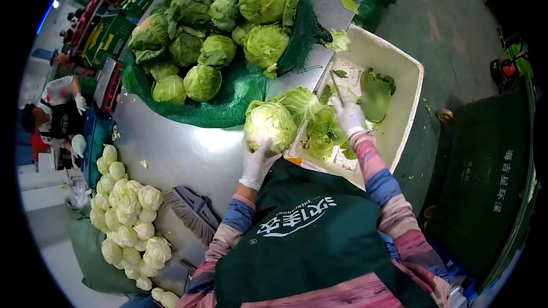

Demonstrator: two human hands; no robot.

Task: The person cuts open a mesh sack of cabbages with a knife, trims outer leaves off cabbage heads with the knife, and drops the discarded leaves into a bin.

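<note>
My left hand (258, 165), in a white glove, is wrapped round the underside of a pale green cabbage (269, 127). A loose outer leaf (300, 103) sticks out from the cabbage's right side toward the foam box. In my right hand (349, 116), also gloved, is a knife (337, 84) with its thin blade pointing away from me. That hand is over the white foam box (412, 88), which has cut leaves (323, 131) inside. Behind the held cabbage, a green mesh sack (197, 113) lies open with several untrimmed cabbages (202, 82) in it.
Many pale trimmed cabbages (128, 211) are piled on the left of the metal table (185, 151). A brush (194, 211) lies beside them. A dark green bin (479, 177) stands on the right. Full mesh sacks (371, 0) are at the back. Another person (57, 108) is at far left.
</note>
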